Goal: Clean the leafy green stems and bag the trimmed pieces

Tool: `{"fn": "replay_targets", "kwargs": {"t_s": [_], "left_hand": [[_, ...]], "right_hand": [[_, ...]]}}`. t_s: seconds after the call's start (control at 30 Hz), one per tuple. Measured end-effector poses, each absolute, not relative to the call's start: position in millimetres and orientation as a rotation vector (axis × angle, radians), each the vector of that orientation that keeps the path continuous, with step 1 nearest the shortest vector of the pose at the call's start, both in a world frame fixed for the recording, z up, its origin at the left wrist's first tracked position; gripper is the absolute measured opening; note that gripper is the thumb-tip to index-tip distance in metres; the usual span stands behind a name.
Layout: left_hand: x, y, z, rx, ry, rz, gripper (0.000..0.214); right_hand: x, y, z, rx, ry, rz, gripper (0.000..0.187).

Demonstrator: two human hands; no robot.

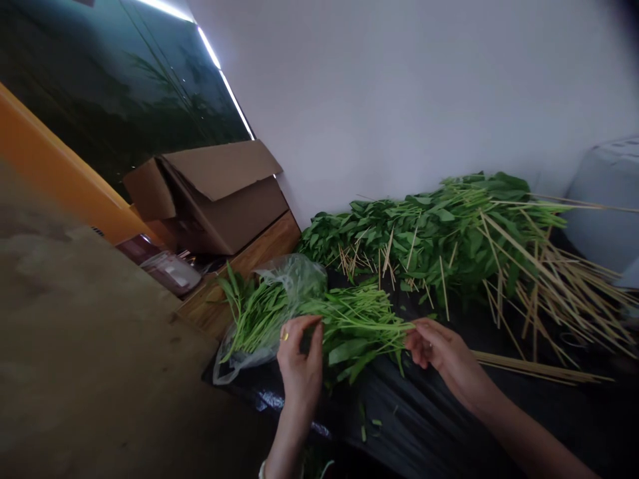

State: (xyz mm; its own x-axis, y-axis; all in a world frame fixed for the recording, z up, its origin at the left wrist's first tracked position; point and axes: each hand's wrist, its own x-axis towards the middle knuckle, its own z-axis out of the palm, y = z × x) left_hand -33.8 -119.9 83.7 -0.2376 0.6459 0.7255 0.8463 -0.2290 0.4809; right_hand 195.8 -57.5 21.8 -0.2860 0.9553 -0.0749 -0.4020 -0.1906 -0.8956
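A bundle of green leafy stalks point(349, 319) lies across black plastic sheeting point(424, 419), partly inside a clear plastic bag point(279, 279). My left hand point(299, 359) pinches the stalks near the bag's mouth, with a ring on one finger. My right hand point(439, 349) grips the cut stem ends of the same bundle. Behind them lies a large heap of leafy greens threaded on thin bamboo skewers point(449, 239). A few bare skewers point(534, 366) lie just right of my right hand.
An open cardboard box point(214, 199) stands on a wooden shelf point(249, 266) at the left, against a white wall. A white appliance point(604, 199) sits at the far right. Bare concrete floor point(90, 346) spreads to the left. Small leaf scraps point(369, 426) lie on the sheeting.
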Motion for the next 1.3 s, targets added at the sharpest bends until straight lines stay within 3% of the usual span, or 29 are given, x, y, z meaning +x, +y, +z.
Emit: {"fn": "replay_targets", "kwargs": {"t_s": [0.23,0.63,1.3], "left_hand": [[-23,-118,89,-2.112,-1.71,-1.031,0.015],[-29,-112,76,-2.219,-1.72,-0.745,0.013],[-28,-117,79,-2.474,-1.718,-0.677,0.009]], "right_hand": [[197,-55,8,-0.813,-1.102,1.631,0.034],[197,-59,16,-0.857,-1.265,1.567,0.043],[198,-57,13,-0.831,-1.172,1.601,0.04]]}}
